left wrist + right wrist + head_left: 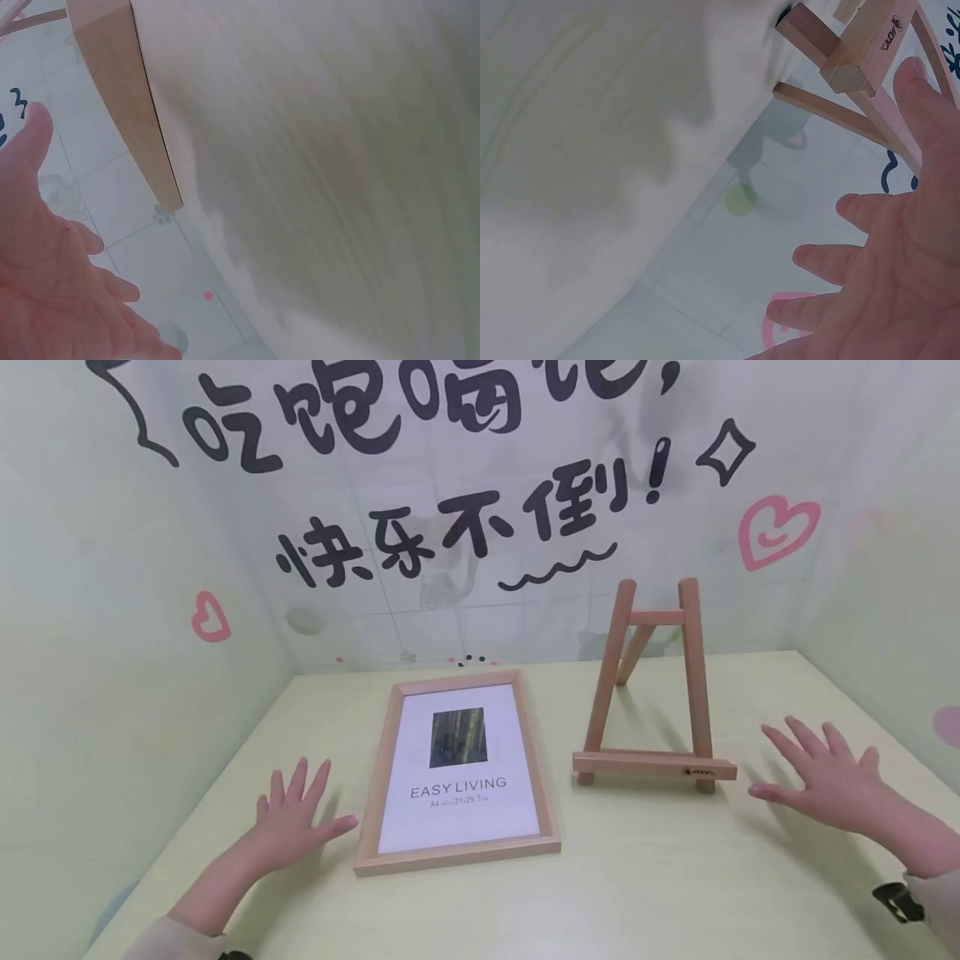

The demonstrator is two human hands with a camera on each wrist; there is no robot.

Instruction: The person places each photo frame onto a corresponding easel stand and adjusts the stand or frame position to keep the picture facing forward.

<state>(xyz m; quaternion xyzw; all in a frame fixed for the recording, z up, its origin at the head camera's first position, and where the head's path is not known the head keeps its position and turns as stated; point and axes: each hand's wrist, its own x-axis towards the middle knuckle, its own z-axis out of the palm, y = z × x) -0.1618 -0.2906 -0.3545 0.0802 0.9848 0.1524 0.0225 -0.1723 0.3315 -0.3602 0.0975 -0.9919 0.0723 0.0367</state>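
Observation:
A light wooden picture frame [550,810] lies on the table, its white insert reading EASY LIVING around a small dark picture. To its right a small wooden easel [652,765] stands upright with a ledge across its front. My left hand [288,827] is just left of the picture frame, fingers spread and holding nothing; in the left wrist view the palm [52,285] is apart from the frame's edge [124,105]. On the easel's right, my right hand [832,781] is spread too, with nothing in it. The right wrist view has its palm [885,277] near the easel [870,52].
The pale wooden table [630,885] is bounded by a back wall [375,627] with dark lettering and by side walls [97,693]. A pink heart [778,532] marks the wall at the right. Both forearms come in from the front corners.

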